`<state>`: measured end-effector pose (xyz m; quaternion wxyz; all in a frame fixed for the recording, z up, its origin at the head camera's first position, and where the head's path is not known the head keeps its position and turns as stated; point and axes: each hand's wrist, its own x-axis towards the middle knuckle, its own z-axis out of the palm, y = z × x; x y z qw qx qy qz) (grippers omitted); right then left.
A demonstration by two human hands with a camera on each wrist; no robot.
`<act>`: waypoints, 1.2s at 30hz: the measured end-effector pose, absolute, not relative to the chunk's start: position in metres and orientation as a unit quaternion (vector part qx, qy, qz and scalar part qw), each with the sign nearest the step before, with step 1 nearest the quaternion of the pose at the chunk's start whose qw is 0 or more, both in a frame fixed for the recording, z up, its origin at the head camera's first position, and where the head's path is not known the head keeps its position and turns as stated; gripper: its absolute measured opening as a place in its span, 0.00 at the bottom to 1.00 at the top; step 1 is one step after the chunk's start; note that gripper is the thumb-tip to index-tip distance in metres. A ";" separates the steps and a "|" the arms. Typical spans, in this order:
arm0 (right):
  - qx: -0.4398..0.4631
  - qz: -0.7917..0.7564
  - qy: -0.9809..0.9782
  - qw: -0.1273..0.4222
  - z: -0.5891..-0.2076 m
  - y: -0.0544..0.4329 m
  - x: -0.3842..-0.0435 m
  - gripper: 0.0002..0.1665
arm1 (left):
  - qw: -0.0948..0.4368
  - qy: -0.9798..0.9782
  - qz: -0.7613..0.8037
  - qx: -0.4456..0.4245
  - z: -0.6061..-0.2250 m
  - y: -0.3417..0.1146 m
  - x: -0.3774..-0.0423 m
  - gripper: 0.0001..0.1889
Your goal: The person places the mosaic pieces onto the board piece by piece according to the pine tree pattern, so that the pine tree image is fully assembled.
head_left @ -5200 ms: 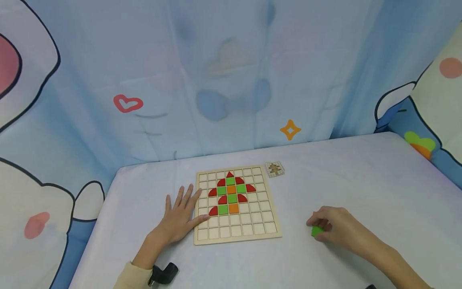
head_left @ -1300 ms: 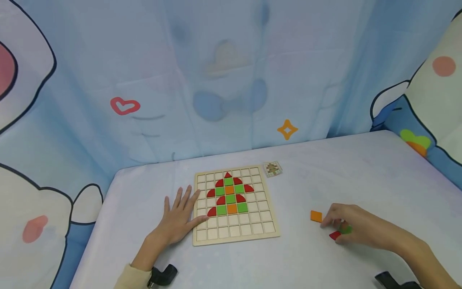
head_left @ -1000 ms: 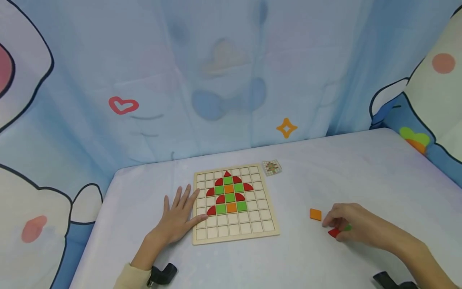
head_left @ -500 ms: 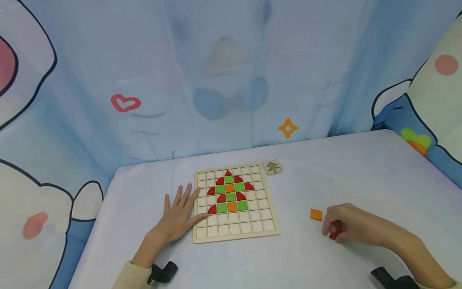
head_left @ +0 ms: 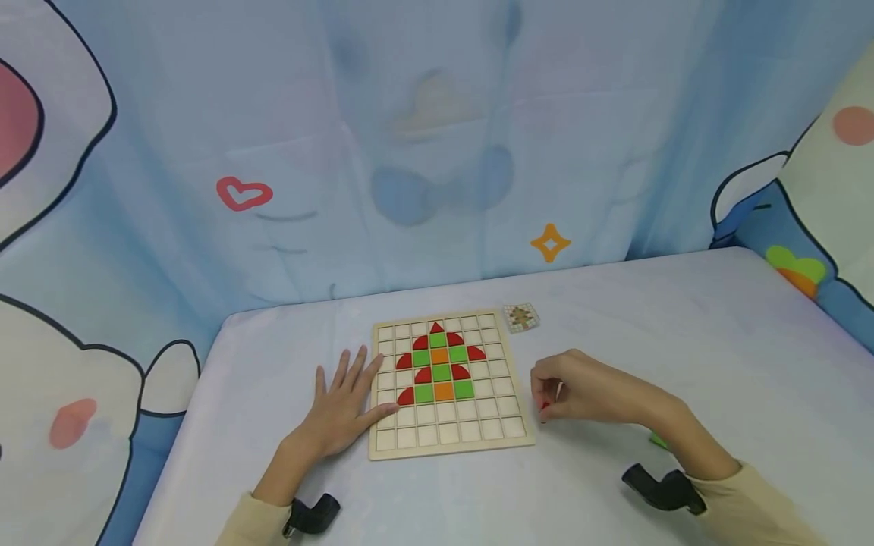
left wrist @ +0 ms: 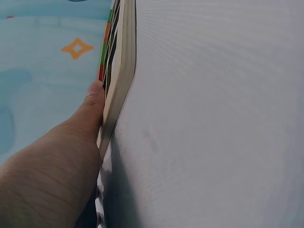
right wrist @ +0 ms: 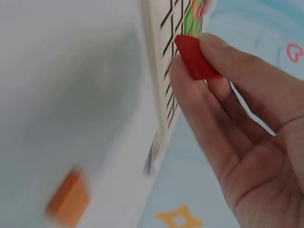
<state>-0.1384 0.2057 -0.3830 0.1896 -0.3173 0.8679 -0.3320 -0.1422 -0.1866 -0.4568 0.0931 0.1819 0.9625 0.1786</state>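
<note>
A wooden grid board (head_left: 416,440) lies on the table, with red, green and orange tiles set in a tree shape. My left hand (head_left: 344,406) rests at its left edge, fingers spread straight; in the left wrist view the thumb (left wrist: 90,107) touches the board's rim. Just off the board's right edge, my right hand (head_left: 580,387) pinches a red tile (right wrist: 195,58) between thumb and fingers, clearly seen in the right wrist view. An orange tile (right wrist: 70,197) lies on the table, hidden behind the right hand in the head view.
A green tile (head_left: 658,440) shows partly beside the right forearm. A small pattern card (head_left: 522,318) lies by the board's far right corner. A printed blue curtain (head_left: 437,152) hangs along the table's back edge.
A green tile, first held in my right hand, now sits right of the lower orange tile. My right hand has since picked up a red tile and moved left to the board. Left hand stays put.
</note>
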 end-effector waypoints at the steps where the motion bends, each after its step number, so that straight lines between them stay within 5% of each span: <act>1: -0.321 -0.336 0.867 0.182 -0.383 0.200 -0.141 0.14 | 0.092 0.963 0.178 0.182 -0.457 -0.187 -0.142 0.47; 7: -0.327 -0.365 0.858 0.155 -0.392 0.180 -0.156 0.08 | 0.078 0.963 0.179 0.184 -0.457 -0.186 -0.141 0.47; 18: -0.327 -0.386 0.844 0.175 -0.407 0.170 -0.159 0.13 | 0.075 0.962 0.187 0.186 -0.455 -0.185 -0.139 0.46; 29: -0.288 -0.400 0.867 0.068 -0.419 0.153 -0.163 0.05 | 0.081 0.963 0.184 0.181 -0.455 -0.187 -0.139 0.46; 36: -0.262 -0.403 0.875 0.056 -0.421 0.141 -0.161 0.05 | 0.072 0.963 0.185 0.185 -0.457 -0.186 -0.139 0.46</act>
